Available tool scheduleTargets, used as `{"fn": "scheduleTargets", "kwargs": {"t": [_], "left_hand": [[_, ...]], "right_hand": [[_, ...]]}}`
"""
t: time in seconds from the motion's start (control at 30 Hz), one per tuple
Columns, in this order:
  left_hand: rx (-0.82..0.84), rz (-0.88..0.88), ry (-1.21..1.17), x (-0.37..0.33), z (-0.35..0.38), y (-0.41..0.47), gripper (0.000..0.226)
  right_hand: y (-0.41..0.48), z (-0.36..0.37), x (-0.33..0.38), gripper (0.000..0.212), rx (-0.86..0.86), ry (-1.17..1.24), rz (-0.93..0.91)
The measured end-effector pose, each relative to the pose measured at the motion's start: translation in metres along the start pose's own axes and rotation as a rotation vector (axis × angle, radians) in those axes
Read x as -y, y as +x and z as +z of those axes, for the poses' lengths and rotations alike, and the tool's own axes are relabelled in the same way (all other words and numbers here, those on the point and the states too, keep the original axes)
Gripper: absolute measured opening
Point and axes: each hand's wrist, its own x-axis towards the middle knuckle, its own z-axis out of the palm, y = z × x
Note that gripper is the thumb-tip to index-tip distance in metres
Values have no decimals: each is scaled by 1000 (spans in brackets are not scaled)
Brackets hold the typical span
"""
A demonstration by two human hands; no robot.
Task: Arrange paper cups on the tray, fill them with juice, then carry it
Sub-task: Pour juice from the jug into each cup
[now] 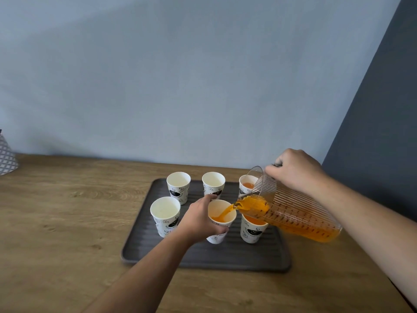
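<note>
Right hand (295,172) wrapped on jug (293,213), long axis tipped from tray (225,258) right edge toward centre. Juice (225,212) streams into front-middle cup (222,222), gripped by left hand (198,220). Empty cups (164,211) on tray's left side and back row, beyond spout; left hand nearer.

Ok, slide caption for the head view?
The right hand tilts a pitcher, pouring orange juice into the front-middle cup the left hand holds on the tray.

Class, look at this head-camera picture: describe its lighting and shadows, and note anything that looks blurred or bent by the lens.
Head view: soft, even light, only faint shadows under the cups on the tray; the dark wall's edge leans steeply, likely the wide lens; the jug and pouring juice look slightly smeared; the cups' print is soft.
</note>
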Motion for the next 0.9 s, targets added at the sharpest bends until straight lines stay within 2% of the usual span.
{"fn": "scheduleTargets", "kwargs": {"t": [0.7,0.9], "left_hand": [[2,-44,-52,-1,1,-4,100],[-46,-36,-116,-3,-2,-5,95]], "right_hand": [[2,2,2,47,-1,-17,10],[6,3,-2,41,-18,26,28]]}}
